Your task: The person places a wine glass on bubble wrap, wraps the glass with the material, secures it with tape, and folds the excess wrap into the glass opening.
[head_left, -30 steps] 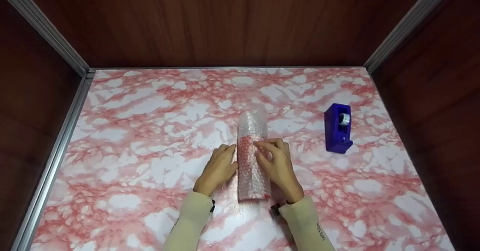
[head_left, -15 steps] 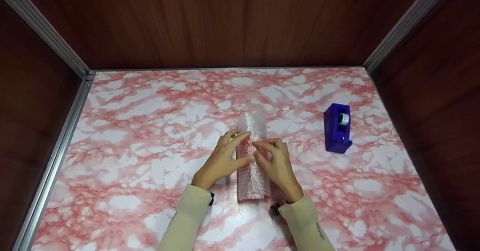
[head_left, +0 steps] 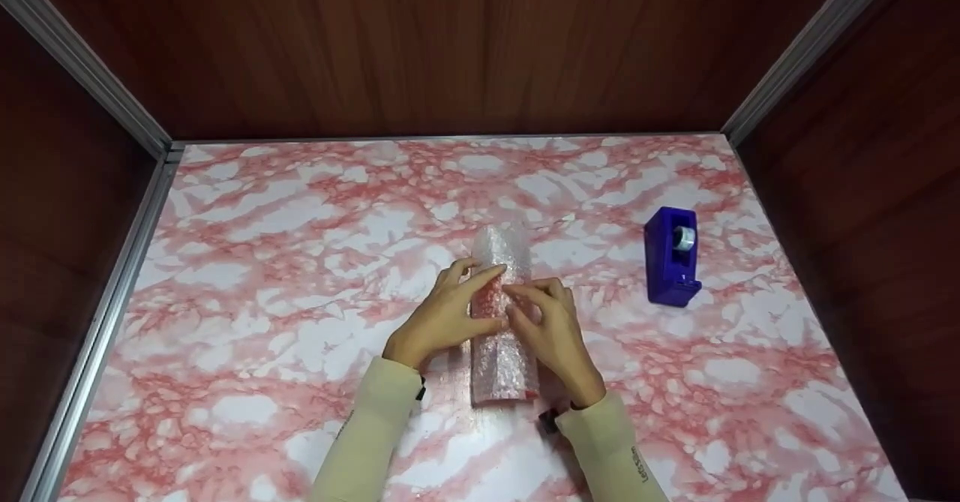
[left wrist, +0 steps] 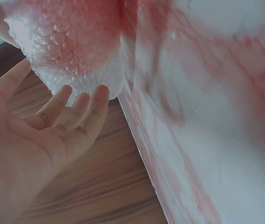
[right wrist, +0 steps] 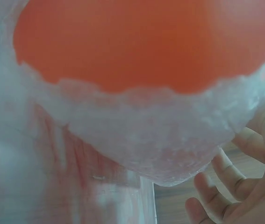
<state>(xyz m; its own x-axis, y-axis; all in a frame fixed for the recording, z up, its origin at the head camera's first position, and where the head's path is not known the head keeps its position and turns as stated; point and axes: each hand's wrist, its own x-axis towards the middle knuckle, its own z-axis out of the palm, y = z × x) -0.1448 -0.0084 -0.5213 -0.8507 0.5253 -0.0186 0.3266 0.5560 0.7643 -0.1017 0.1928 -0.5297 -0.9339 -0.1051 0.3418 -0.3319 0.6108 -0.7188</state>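
Clear bubble-wrap roll (head_left: 503, 371) | left hand (head_left: 444, 314) wide, touching | right hand (head_left: 553, 324): narrow finger gap | sleeve lettering (head_left: 640, 463): "Let's…"

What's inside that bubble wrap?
A smooth orange-red thing shows at the near end of the bubble wrap, and red shows dimly through its side. The rest is covered, so I can't tell what it is.
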